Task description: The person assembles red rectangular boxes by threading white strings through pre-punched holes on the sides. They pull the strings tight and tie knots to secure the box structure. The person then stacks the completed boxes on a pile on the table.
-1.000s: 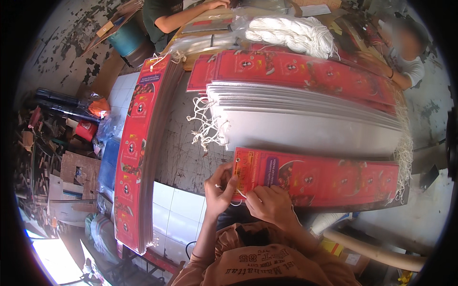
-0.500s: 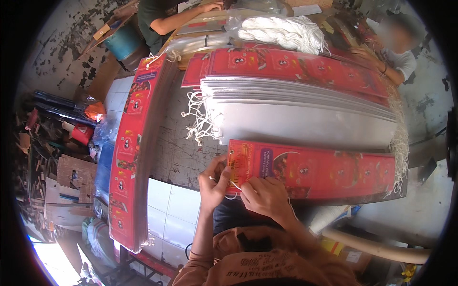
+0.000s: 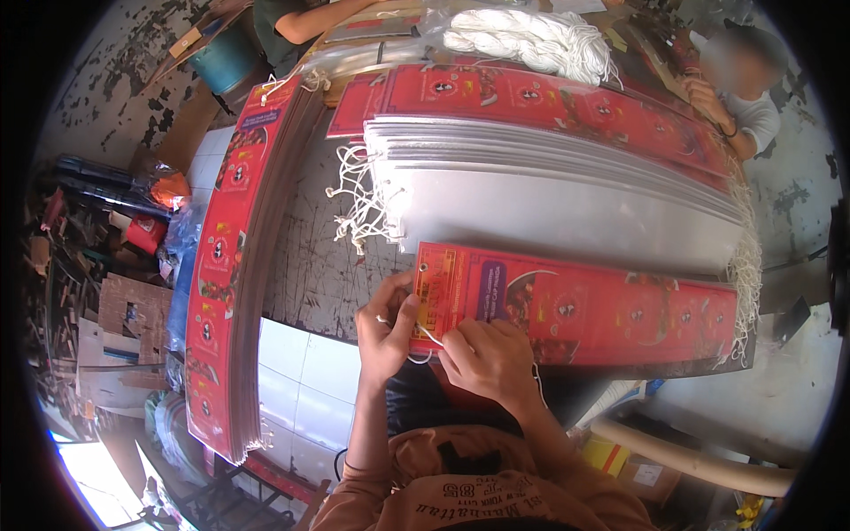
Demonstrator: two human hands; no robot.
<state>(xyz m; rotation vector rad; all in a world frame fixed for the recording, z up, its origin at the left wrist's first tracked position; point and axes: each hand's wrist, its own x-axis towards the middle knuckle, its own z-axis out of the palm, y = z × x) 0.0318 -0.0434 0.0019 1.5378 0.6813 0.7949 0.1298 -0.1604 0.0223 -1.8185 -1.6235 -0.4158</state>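
A long red printed sign panel [image 3: 611, 311] lies along the near edge of the table in front of me. At its left end, my left hand [image 3: 385, 332] is closed, with the short end of a white cord [image 3: 428, 335] poking out between its fingers. My right hand [image 3: 485, 358] is closed on the same cord, over the panel's lower left corner. The cord runs between both hands, and a loop hangs below the panel's edge. What the fingertips pinch is partly hidden.
Behind the panel lies a stack of panels [image 3: 549, 199], grey backs up, with knotted cords at both ends. Another red stack [image 3: 221, 265] stands on the left. A bundle of white cord [image 3: 531, 42] rests at the back. Co-workers sit at far left and far right.
The view has shifted a little. My left hand has turned slightly, and the cord's end shows more above its fingers. My right hand keeps its hold on the cord.
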